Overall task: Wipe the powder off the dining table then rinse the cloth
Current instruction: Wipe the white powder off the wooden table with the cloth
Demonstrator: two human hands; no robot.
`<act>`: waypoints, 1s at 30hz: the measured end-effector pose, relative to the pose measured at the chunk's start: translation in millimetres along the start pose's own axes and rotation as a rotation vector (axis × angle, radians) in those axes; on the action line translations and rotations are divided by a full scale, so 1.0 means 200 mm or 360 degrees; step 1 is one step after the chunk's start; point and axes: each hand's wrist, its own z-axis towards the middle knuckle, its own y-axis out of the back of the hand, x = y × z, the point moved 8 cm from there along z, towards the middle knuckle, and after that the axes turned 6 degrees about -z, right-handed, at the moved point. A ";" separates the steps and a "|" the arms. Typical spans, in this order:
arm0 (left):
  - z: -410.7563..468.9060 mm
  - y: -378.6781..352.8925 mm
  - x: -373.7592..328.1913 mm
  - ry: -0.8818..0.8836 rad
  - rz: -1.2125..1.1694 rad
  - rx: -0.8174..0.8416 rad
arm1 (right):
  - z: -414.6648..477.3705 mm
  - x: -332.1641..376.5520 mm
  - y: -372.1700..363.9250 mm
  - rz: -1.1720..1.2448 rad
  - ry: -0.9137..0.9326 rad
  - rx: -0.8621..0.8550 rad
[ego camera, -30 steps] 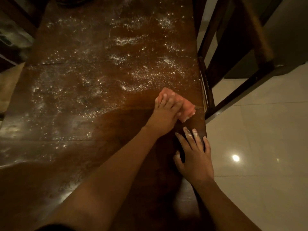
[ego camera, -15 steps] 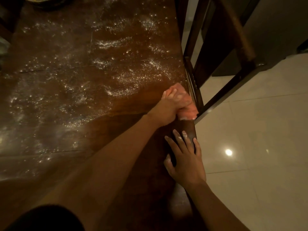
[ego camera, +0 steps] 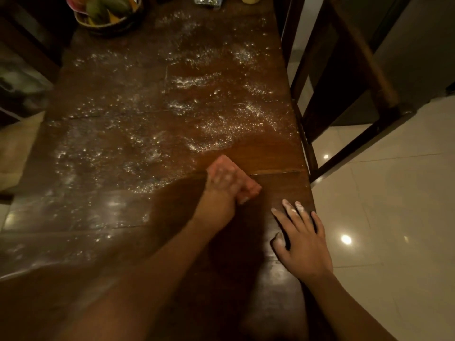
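Note:
White powder point(ego camera: 221, 124) is scattered over the middle and far part of the dark wooden dining table point(ego camera: 270, 153). A pink cloth point(ego camera: 252, 189) lies bunched on the table at the near edge of the powder. My left hand point(ego camera: 221, 190) grips it from above and looks blurred with motion. A wiped, bare strip of wood runs from the cloth to the table's right edge. My right hand point(ego camera: 302, 242) rests flat on the table near its right edge, fingers straight, with powder on the fingertips.
A woven basket of fruit point(ego camera: 108, 13) stands at the table's far left, a shiny packet point(ego camera: 209, 1) at the far end. A dark wooden chair point(ego camera: 344, 82) stands against the right side. Pale tiled floor point(ego camera: 394, 217) lies to the right.
My left hand has drawn the cloth from the table's right edge leftward toward the middle, leaving a wiped strip. My right hand has stayed flat in place. The view has tilted up.

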 end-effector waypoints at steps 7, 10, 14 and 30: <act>-0.47 -0.02 0.25 -0.0308 0.0033 0.0144 | -0.01 0.01 0.01 0.0016 -0.0091 -0.0033; -0.58 0.12 0.60 0.0157 -0.0049 0.0004 | -0.02 0.06 -0.01 0.0040 -0.0237 -0.0034; -0.68 0.13 0.56 0.0083 -0.0077 0.0108 | -0.03 0.34 -0.04 0.0190 -0.0411 -0.0066; -1.76 0.29 1.47 0.0623 -0.0494 -0.0170 | 0.36 1.53 -0.16 -0.0004 -0.0098 0.0089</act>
